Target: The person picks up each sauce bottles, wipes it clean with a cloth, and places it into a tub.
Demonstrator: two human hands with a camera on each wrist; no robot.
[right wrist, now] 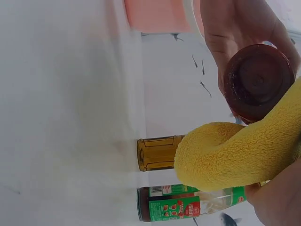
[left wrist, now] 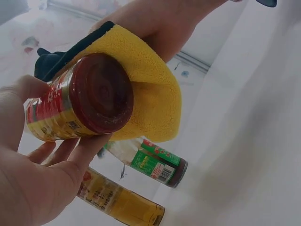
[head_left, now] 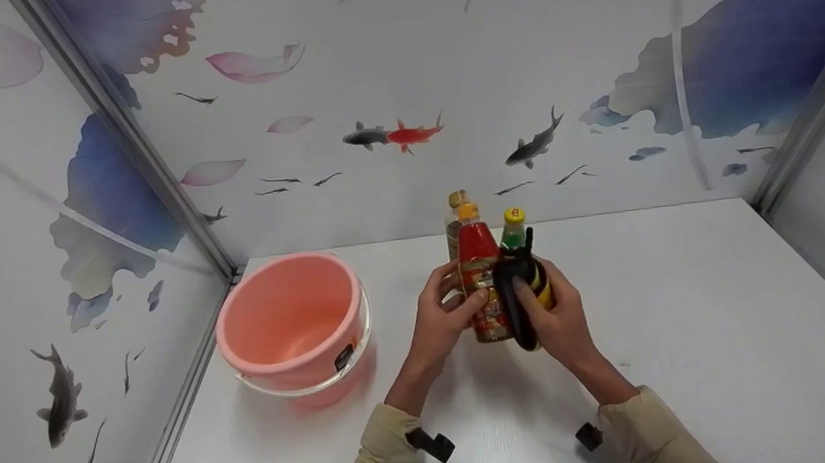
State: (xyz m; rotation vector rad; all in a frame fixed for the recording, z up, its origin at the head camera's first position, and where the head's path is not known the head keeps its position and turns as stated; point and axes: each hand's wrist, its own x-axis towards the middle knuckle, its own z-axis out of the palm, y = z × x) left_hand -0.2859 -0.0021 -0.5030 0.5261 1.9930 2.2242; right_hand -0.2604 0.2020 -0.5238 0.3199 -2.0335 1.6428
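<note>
My left hand (head_left: pixel 448 306) grips a sauce bottle (head_left: pixel 490 314) with a red body, printed label and orange cap, lifted and tilted so its base shows in the left wrist view. A cloth (left wrist: pixel 150 103), yellow and fluffy on one side and black on the other, is held by my right hand (head_left: pixel 558 308) against the bottle's side. Behind them stand two more bottles: a green-labelled bottle (left wrist: pixel 157 162) with a yellow cap, and an amber bottle (right wrist: pixel 160 153) with a gold cap. Both are partly hidden in the head view.
A pink bucket (head_left: pixel 285 300) with a white handle stands on the left of the white table (head_left: pixel 687 357). Panels printed with fish and petals (head_left: pixel 252 66) rise at the back and sides. Dark straps (head_left: pixel 433 445) sit at the sleeve cuffs.
</note>
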